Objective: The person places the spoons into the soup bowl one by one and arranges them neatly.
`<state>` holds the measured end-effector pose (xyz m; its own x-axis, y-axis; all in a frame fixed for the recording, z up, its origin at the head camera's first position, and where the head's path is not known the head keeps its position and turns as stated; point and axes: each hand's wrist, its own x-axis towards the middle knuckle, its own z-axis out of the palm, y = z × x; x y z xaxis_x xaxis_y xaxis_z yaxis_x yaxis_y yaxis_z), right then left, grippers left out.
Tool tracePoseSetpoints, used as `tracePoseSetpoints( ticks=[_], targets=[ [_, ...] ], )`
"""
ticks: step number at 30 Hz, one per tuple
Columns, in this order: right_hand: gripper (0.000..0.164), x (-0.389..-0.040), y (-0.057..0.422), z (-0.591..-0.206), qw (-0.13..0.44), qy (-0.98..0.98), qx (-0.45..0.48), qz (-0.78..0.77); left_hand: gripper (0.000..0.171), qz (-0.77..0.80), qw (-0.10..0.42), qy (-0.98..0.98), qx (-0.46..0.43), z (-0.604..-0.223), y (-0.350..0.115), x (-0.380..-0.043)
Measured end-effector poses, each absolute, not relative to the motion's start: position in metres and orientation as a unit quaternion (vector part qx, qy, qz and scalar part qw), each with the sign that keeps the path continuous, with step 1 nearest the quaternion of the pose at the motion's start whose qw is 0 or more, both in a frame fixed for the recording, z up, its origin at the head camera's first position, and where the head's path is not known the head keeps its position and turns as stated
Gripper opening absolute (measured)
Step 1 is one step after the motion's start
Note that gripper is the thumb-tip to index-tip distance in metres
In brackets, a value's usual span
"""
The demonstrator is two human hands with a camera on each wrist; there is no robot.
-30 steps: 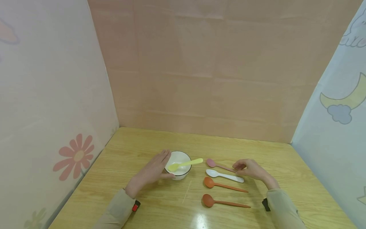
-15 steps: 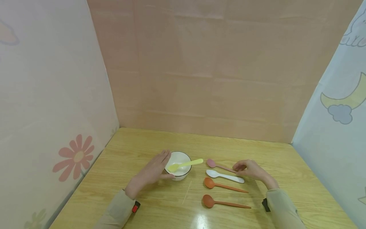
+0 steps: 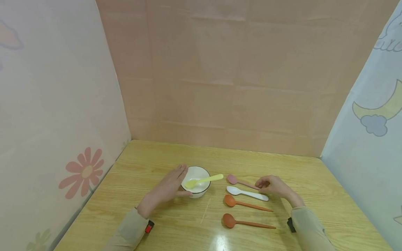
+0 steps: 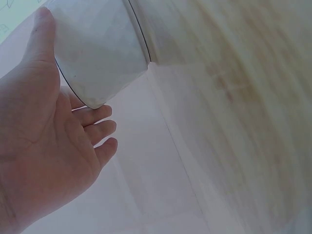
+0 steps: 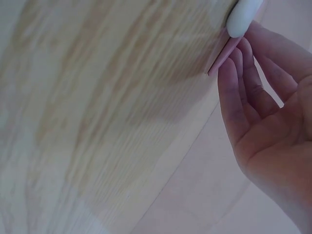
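Observation:
On the table, a white bowl (image 3: 199,194) with a dark rim holds a yellow spoon (image 3: 213,177), its handle sticking out over the right edge. My left hand (image 3: 168,185) grips the bowl's left side, thumb at the near rim and fingers at the far side; the left wrist view shows the bowl's wall (image 4: 102,53) between them. To the right lies a pink spoon (image 3: 232,179). My right hand (image 3: 276,185) pinches the end of its handle (image 5: 222,59), fingertips low at the tabletop. Just nearer lies a white spoon (image 3: 251,194), its handle end close to my thumb.
Two more spoons, one orange (image 3: 230,200) and one brown-red (image 3: 229,220), lie below the white one, handles pointing right. The wooden table (image 3: 176,230) is bounded by a pinkish back wall (image 3: 220,87) and patterned side panels.

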<state>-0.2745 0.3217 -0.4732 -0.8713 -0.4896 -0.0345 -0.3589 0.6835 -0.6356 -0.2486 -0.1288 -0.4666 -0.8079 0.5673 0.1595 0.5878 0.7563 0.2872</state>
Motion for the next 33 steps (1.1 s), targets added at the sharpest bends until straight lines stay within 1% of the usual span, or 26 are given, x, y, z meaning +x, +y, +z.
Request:
tracePoseSetpoints(
  ticks=[16, 33],
  targets=[
    [0.014, -0.2771, 0.3222, -0.4797, 0.084, 0.921, -0.217, -0.313, 0.099, -0.153, 0.03, -0.94, -0.305, -0.4683, -0.1299, -0.2485],
    [0.006, -0.2783, 0.3215, -0.4791, 0.082, 0.916, -0.251, -0.302, 0.099, -0.151, 0.023, -0.941, -0.301, -0.4685, -0.1299, -0.2486]
  ],
)
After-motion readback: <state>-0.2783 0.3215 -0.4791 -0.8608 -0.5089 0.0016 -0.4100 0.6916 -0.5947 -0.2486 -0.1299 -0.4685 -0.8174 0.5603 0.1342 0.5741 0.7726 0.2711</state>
